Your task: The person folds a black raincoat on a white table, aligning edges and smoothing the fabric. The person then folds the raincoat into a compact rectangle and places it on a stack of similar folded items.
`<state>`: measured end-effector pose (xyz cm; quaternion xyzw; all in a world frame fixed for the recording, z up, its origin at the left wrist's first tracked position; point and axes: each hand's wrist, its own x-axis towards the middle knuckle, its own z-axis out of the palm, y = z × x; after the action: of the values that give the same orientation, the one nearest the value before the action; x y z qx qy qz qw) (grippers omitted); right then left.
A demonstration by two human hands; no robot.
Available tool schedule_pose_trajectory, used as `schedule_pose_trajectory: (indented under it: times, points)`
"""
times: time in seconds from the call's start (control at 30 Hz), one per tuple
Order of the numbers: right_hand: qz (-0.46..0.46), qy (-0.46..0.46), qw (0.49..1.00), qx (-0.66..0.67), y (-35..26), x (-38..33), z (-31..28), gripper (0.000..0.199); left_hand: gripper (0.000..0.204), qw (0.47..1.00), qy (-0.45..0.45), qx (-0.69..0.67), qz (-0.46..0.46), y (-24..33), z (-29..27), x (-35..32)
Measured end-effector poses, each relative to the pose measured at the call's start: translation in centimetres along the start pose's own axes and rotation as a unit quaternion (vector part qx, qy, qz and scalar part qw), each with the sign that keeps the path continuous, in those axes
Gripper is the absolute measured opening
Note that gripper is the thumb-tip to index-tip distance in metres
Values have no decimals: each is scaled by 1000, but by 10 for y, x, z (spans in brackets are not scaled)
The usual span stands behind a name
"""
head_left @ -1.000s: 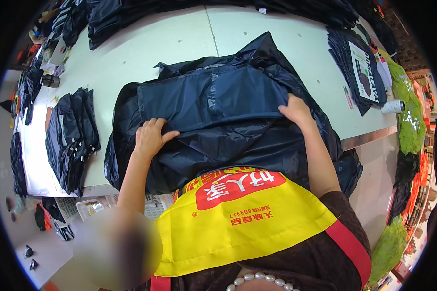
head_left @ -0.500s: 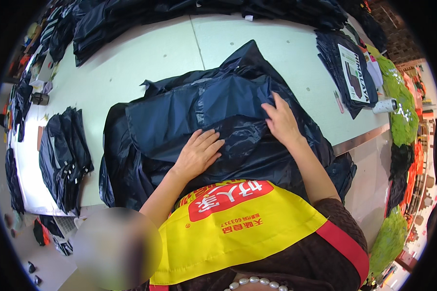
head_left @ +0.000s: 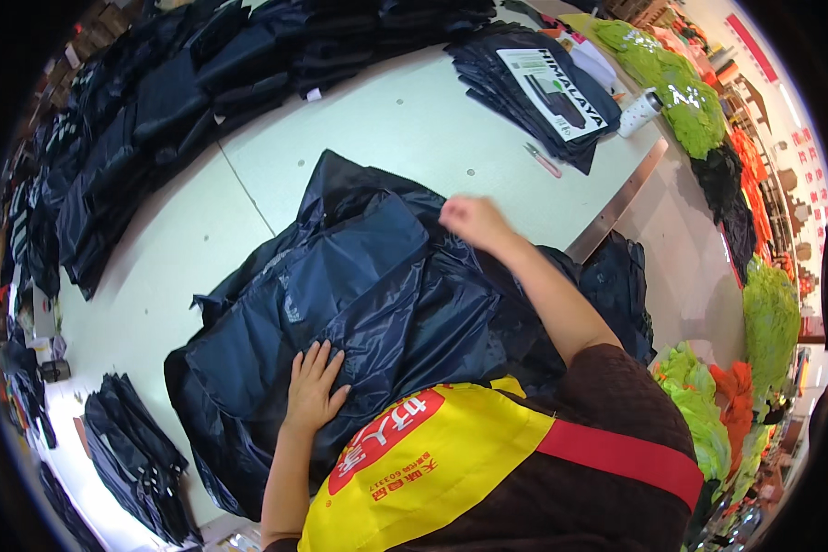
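Left hand [head_left: 315, 391] flat, fingers spread, pressing the near part of a dark navy, shiny nylon garment [head_left: 359, 304] spread over the near edge of the pale table [head_left: 396, 120]. Right hand [head_left: 474, 221] blurred at the garment's far edge; cannot tell open or closed. Beyond the garment, folded navy stack [head_left: 534, 92] topped by a white rectangular label card [head_left: 552, 87]; white cup [head_left: 639, 112] beside it.

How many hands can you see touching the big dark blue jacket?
2. The left hand lies flat on the near part of the navy jacket. The right hand is at the jacket's far edge, blurred, so its grip is unclear. No other hands show.
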<state>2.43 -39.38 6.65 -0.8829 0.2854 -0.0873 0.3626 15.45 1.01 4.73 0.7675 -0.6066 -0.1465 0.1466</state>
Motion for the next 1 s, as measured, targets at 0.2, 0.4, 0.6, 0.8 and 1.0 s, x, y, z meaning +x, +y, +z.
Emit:
schedule_pose_trajectory:
  times: [0.2, 0.4, 0.6, 0.8, 1.0]
  points:
    - [76, 208, 914, -340, 176, 41, -92, 36, 21, 979, 165, -118, -22, 5, -39, 28]
    - [171, 126, 896, -391, 184, 51, -95, 26, 18, 923, 325, -67, -196, -51, -79, 89]
    - [218, 96, 962, 131, 198, 80, -103, 14, 29, 945, 189, -48, -262, -107, -55, 146]
    - [128, 51, 855, 500, -60, 78, -29, 13, 35, 916, 105, -222, -318, -116, -49, 169]
    - [-49, -292, 928, 225, -143, 104, 34, 35, 24, 869, 156, -344, -321, -119, -47, 168]
